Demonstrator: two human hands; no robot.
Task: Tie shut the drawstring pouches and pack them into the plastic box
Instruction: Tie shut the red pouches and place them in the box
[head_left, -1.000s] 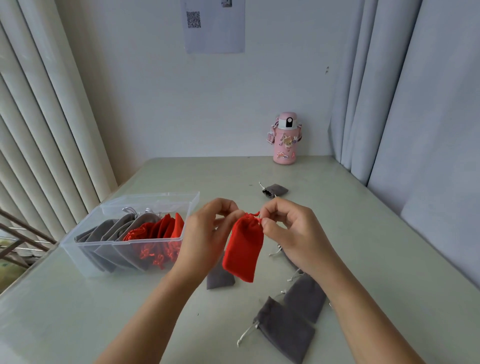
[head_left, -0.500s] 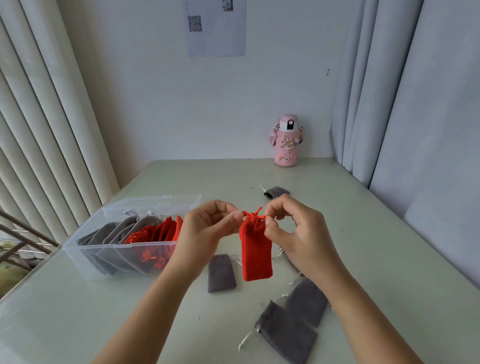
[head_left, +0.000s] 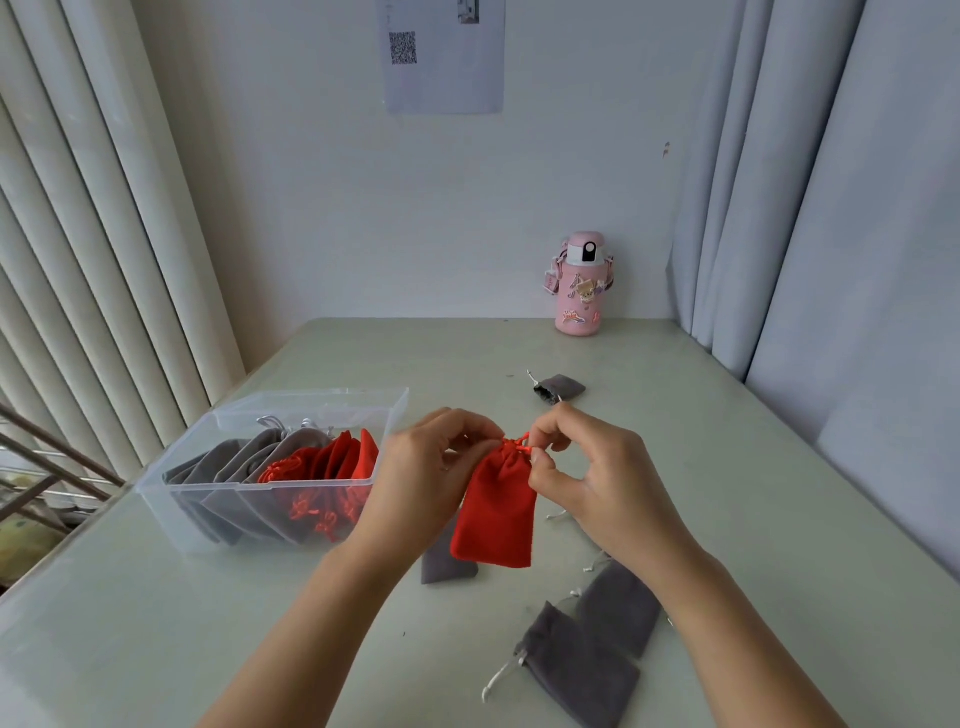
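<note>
Red pouch: where is it, and how does it feel?

Me: It hangs in the air between my 2 hands, above the table and just right of the plastic box. I judge it very light. It looks like soft, limp, velvety cloth, a flat rectangle that droops from its gathered neck.

Them: So where do you take hold?

Me: At the neck, by the red cord. The body would only fold under my fingers. The cord is thin and probably slick, so it needs a fingertip pinch.

Them: And the hands?

Me: My left hand has its fingers curled in, pinching the bunched neck from the left. My right hand nips the cord between thumb and forefinger, the other fingers loosely bent. I can't tell whether the knot is tight.

Them: The box?

Me: It's clear, hard and straight-walled, open on top. Grey pouches stand on edge in its left part and red ones in its right, packed close.

Them: What's left?

Me: At least 4 grey pouches lie flat on the smooth, pale table, in the same soft cloth with whitish cords.
</note>
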